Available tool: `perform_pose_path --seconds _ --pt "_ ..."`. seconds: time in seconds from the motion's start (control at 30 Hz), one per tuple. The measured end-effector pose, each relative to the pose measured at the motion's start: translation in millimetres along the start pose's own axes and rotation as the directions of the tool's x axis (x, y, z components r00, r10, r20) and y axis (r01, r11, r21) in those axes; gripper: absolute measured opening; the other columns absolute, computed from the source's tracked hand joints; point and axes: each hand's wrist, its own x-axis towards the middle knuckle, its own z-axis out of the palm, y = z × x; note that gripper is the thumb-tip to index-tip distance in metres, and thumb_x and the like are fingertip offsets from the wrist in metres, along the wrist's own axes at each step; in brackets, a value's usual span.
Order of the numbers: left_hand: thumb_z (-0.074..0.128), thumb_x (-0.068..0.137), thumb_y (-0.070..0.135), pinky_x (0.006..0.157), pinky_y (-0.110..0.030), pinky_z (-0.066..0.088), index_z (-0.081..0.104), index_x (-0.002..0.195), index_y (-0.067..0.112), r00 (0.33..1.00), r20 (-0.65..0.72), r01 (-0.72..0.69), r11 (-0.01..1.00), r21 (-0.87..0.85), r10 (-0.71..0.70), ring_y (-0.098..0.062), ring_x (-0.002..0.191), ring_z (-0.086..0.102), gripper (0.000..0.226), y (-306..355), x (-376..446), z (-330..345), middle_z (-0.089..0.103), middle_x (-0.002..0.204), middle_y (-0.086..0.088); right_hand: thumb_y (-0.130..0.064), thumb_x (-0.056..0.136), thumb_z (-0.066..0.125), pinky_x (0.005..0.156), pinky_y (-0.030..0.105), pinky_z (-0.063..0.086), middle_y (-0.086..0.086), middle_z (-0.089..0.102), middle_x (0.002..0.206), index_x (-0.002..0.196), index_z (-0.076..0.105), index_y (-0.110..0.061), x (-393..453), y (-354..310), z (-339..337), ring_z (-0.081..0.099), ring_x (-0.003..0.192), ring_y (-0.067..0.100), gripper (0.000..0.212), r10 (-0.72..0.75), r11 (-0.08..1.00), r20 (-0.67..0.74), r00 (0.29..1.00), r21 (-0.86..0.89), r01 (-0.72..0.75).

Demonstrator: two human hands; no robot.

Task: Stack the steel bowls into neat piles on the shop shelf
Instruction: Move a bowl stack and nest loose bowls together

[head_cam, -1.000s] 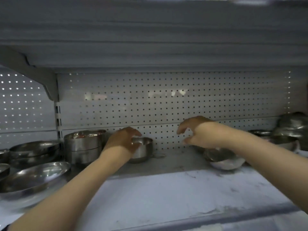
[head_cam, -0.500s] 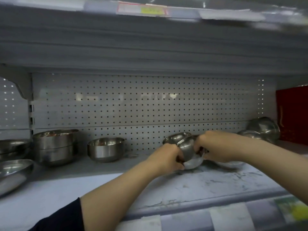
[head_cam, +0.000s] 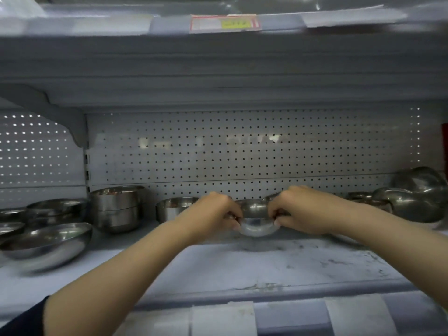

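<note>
Two bare hands meet over a scuffed grey shop shelf (head_cam: 242,267), gripping a small steel bowl (head_cam: 257,219) between them: the left hand (head_cam: 213,214) clamps its left rim, the right hand (head_cam: 305,209) its right rim, fingers curled under the edge on both sides. The bowl sits level, mouth up, low over the shelf; whether its base touches the surface cannot be told. Just beyond the left hand stands a single steel bowl (head_cam: 172,208), partly hidden by the knuckles, and farther left of it a two-high pile of deeper bowls (head_cam: 116,209) against the perforated back panel (head_cam: 242,154). Well to the left of the left arm, a wide shallow bowl (head_cam: 47,241) rests near the shelf's front, with more shallow bowls (head_cam: 57,209) nested behind it. To the right of the right hand, a cluster of bowls (head_cam: 409,202) lies heaped, some tipped on their sides. Behind the right hand's knuckles the rim of another bowl (head_cam: 272,196) shows. A dark sleeve (head_cam: 21,321) edges the left forearm. Above, a price label (head_cam: 224,23) with a yellow patch is fixed to the upper shelf's front edge.
</note>
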Motion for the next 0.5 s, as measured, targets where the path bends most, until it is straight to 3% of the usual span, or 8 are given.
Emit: perform_pose_path --seconds 0.13,0.33,0.5 --pt "0.067 0.083 0.024 0.069 -0.007 0.040 0.072 0.098 0.020 0.996 -0.027 0.081 0.995 0.065 -0.079 0.000 0.074 0.052 0.016 -34.8 -48.5 -30.1 0.067 0.093 0.008 -0.026 0.089 0.057 0.066 0.034 0.052 -0.008 0.065 0.080 0.086 0.063 -0.026 26.1 -46.6 4.2 0.058 0.071 0.010 0.007 -0.125 0.988 -0.116 0.985 0.080 0.135" --pt "0.067 0.083 0.026 0.071 -0.006 0.040 0.072 0.095 0.022 0.982 -0.010 0.186 0.973 0.133 -0.187 0.002 0.078 0.054 0.014 -70.7 -118.5 -51.3 0.062 0.090 0.013 -0.024 0.090 0.056 0.053 0.025 0.032 -0.003 0.064 0.087 0.086 0.062 -0.024 61.1 -114.8 15.7 0.054 0.076 0.017 0.007 -0.289 0.946 -0.160 0.944 0.102 0.307" --pt "0.068 0.081 0.030 0.064 -0.001 0.036 0.073 0.094 0.023 0.974 -0.001 0.223 0.966 0.131 -0.225 0.014 0.065 0.046 0.015 -80.9 -147.2 -57.9 0.052 0.077 0.023 -0.023 0.090 0.056 0.062 0.031 0.041 0.001 0.066 0.092 0.089 0.064 -0.021 70.1 -145.8 22.1 0.055 0.080 0.021 0.008 -0.340 0.930 -0.168 0.925 0.085 0.357"
